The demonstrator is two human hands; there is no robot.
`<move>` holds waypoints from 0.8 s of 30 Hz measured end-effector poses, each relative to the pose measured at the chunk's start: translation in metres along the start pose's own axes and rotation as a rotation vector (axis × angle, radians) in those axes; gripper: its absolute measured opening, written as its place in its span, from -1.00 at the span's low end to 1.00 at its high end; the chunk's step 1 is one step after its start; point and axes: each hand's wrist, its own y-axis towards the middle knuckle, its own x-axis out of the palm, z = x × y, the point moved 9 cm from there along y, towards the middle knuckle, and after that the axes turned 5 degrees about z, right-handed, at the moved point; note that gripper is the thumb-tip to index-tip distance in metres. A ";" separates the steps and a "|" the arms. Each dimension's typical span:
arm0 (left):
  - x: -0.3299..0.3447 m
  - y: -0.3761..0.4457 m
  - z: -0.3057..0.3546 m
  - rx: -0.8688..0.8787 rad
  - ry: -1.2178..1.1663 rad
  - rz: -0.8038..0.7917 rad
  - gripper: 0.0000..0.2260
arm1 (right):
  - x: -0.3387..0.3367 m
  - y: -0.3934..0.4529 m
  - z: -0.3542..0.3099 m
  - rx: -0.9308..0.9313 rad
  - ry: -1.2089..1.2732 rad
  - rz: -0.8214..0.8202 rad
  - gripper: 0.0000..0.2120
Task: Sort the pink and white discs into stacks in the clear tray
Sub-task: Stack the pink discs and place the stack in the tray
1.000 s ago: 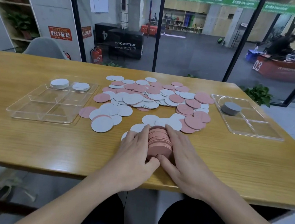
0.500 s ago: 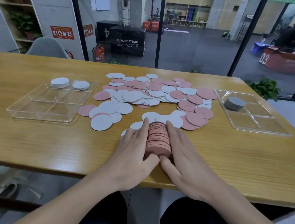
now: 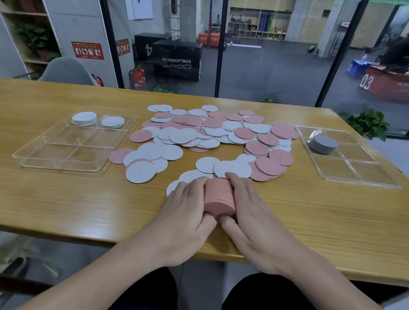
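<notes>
A glass-walled room is shown, with a gym floor beyond the panes. A long wooden table (image 3: 46,202) fills the foreground, viewed from the seated person's head.

Places below are given relative to the loose pile of pink and white discs (image 3: 215,136) spread across the table's middle. Left of the pile a clear tray (image 3: 57,152) with dividers is set; two short white stacks (image 3: 84,119) sit in its far compartments, and the near compartments look bare. Right of the pile a second clear tray (image 3: 360,172) is placed, holding one grey stack (image 3: 323,144) in a far compartment.

Just in front of the pile, toward the person, a pink stack (image 3: 219,197) is lying on its side on the table, its long axis running away from the person. It is clasped from both sides: the left hand (image 3: 183,217) is curled against its left flank and the right hand (image 3: 252,218) against its right flank, fingers wrapped over the top and thumbs nearly meeting at the near end. The discs appear pressed together and squared up.

The stack seems ready to be carried. The trays lie well apart on either side, and which one is meant for pink cannot be told. The left hand is nearer the left tray, the right hand nearer the right. Turning the stack upright would likely be needed before setting it down, and loose discs could slip if the squeeze eases.
</notes>
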 end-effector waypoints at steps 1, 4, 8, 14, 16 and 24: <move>0.000 0.000 0.000 -0.006 0.003 -0.005 -0.49 | -0.002 -0.001 0.003 0.013 0.033 0.007 -0.34; 0.000 0.000 0.001 -0.013 0.012 -0.037 -0.52 | -0.016 -0.004 0.010 0.032 0.078 0.082 -0.47; -0.003 0.002 0.002 0.013 0.014 -0.053 -0.54 | -0.029 0.000 0.015 0.002 -0.023 0.111 -0.46; -0.045 -0.006 -0.020 -0.012 -0.244 -0.013 -0.35 | -0.047 0.033 -0.009 0.063 0.190 0.193 -0.78; -0.075 -0.007 -0.040 -0.025 -0.287 0.062 -0.29 | -0.041 0.064 -0.021 0.157 0.347 0.182 -0.89; -0.198 -0.002 -0.168 -0.089 -0.151 0.366 -0.75 | 0.065 0.220 -0.101 0.290 0.587 -0.090 -0.58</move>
